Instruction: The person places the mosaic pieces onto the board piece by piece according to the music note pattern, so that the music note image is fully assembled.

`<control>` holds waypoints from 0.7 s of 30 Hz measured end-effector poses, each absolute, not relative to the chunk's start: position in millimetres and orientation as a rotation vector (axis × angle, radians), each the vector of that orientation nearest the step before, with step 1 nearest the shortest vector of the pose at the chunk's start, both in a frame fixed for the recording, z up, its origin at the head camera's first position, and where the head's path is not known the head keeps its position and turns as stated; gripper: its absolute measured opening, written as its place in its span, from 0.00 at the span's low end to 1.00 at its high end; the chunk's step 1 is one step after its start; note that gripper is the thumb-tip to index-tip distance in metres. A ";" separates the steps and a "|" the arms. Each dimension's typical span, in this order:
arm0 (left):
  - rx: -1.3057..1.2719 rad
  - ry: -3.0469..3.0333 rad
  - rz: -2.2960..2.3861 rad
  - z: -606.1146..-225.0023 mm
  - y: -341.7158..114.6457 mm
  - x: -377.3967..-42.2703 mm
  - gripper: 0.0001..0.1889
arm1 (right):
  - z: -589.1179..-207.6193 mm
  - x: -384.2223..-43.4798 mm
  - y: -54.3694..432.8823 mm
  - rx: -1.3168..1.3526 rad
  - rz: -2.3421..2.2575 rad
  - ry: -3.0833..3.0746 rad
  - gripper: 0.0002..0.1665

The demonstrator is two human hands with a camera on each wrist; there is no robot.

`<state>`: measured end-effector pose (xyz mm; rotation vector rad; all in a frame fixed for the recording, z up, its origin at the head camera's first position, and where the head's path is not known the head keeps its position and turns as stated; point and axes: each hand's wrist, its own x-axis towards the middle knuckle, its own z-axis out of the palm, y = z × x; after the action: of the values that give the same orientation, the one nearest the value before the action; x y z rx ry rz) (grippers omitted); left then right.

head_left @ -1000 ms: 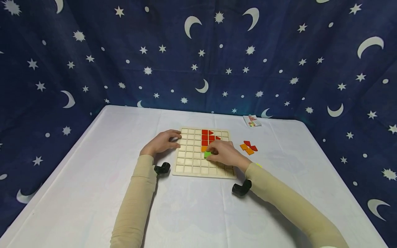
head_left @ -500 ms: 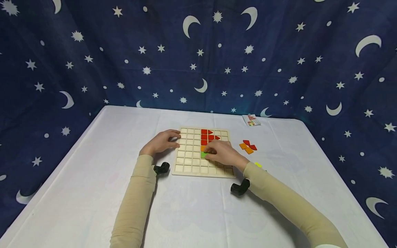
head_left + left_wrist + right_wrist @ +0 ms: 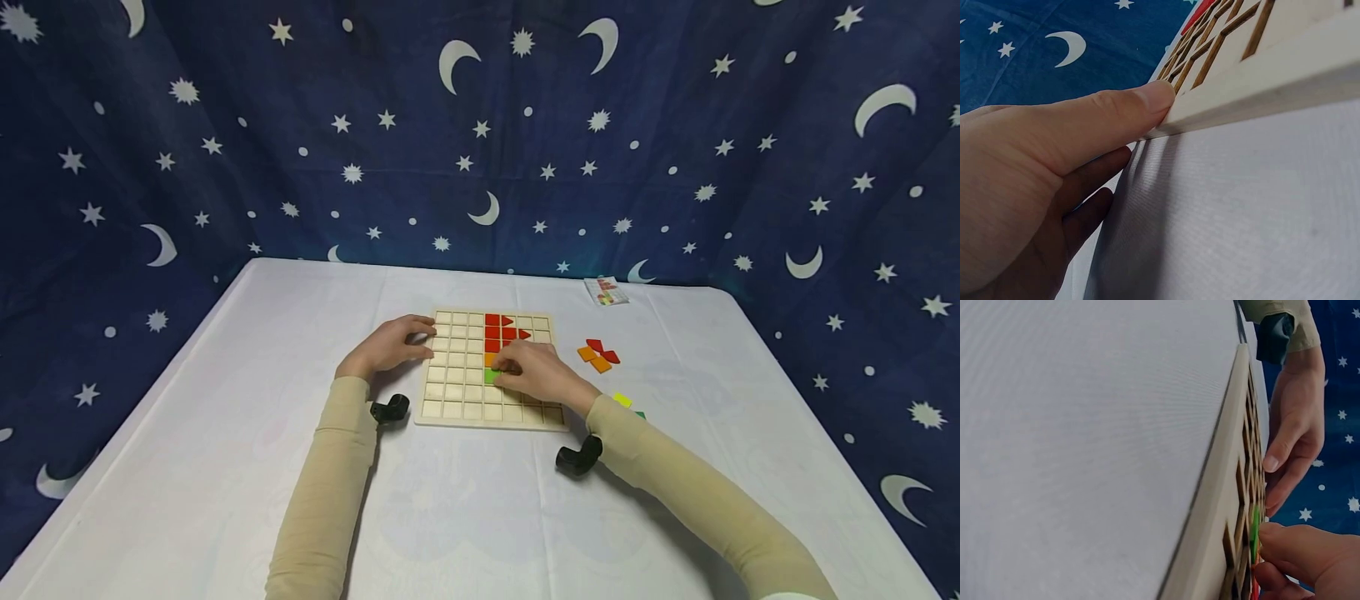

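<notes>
We see the green square [image 3: 491,377] on the wooden board [image 3: 454,392], just left of the right hand [image 3: 536,369] and at the near end of a coloured column. The orange square [image 3: 490,360] is directly on its far side, with red squares [image 3: 492,332] farther on. The right thumb and a finger, bent toward each other, come to its right edge. From the right wrist we see the thumb tip at the green square, but we cannot tell whether it is pinched or only touched, nor whether it sits flat in its cell. It shows us no longer side; its left edge runs with the grid, so squareness to the cell seems to us what matters.

The left hand [image 3: 387,343] is the farther one, across bare cells at the board's left edge, its fingers relaxed and its thumb tip touching the rim; we see no grip there. To the right, off the board, lie a loose orange piece [image 3: 601,365] and, nearer, a yellow piece [image 3: 622,400] beside the sleeve [image 3: 678,467].
</notes>
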<state>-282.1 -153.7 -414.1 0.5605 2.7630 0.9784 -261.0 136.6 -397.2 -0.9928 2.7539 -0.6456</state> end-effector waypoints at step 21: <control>0.575 2.764 0.995 -414.5 -153.5 -280.0 0.25 | -387.5 -265.0 242.1 -0.600 -0.876 2.823 0.17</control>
<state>-280.0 -153.5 -414.5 0.5745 2.7636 0.9947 -265.0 242.1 -387.5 -0.6004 2.8230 -0.8757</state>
